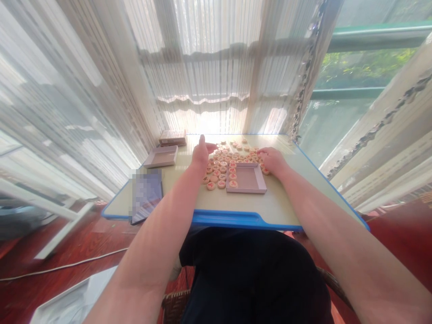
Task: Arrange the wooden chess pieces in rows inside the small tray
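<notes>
Round wooden Chinese chess pieces [216, 178] with red and dark characters lie spread over the table's middle. An open shallow box [249, 191] stands among them, with several pieces [232, 176] in a column along its left side. My left hand [201, 155] is at the left edge of the spread, thumb raised and fingers stretched to the right, holding nothing that I can see. At the right edge, my right hand [272, 160] has its fingers bent together around a chess piece at the fingertips, partly hidden. More pieces lie beneath that hand, right of the box.
The pale table [303, 180] has a blue edge. At its left stand a second shallow box part [162, 156], a closed box [173, 137] behind it, and a tablet-like device [148, 195], partly blurred. Sheer curtains [209, 67] hang behind the table. A white cable [67, 266] crosses the floor.
</notes>
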`<state>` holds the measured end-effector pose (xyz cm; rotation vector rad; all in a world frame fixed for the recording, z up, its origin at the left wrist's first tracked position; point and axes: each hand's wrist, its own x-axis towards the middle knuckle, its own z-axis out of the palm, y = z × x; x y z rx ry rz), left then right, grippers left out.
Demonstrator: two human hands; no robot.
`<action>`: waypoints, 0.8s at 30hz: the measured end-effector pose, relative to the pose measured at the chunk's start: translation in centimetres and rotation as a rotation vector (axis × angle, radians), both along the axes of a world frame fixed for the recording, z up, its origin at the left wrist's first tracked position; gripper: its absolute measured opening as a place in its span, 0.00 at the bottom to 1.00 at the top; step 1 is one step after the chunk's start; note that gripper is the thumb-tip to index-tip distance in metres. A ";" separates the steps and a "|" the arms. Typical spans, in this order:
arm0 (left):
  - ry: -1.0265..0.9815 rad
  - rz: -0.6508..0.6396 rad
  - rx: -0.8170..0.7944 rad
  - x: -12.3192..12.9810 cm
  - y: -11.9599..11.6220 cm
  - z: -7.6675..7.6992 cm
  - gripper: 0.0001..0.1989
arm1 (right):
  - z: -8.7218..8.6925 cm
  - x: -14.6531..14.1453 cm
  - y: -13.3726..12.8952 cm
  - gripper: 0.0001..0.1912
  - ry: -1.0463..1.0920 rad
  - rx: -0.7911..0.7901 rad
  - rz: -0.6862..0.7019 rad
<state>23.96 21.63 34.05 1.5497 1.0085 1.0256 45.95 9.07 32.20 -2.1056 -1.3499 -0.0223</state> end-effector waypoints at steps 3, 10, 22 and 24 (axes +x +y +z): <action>-0.050 0.001 -0.008 -0.2 0.3 0.2 0.36 | 0.0 0.1 0.1 0.18 -0.038 -0.053 0.026; -0.107 0.027 -0.026 -0.2 -0.1 0.4 0.28 | 0.1 -0.1 0.0 0.20 -0.074 -0.060 0.024; -0.056 0.053 0.012 0.1 -0.3 0.1 0.19 | 0.5 -0.7 -0.3 0.17 -0.074 -0.033 0.023; -0.043 0.048 0.039 0.1 -0.4 0.0 0.17 | 0.9 -1.3 -0.6 0.16 -0.108 0.027 0.066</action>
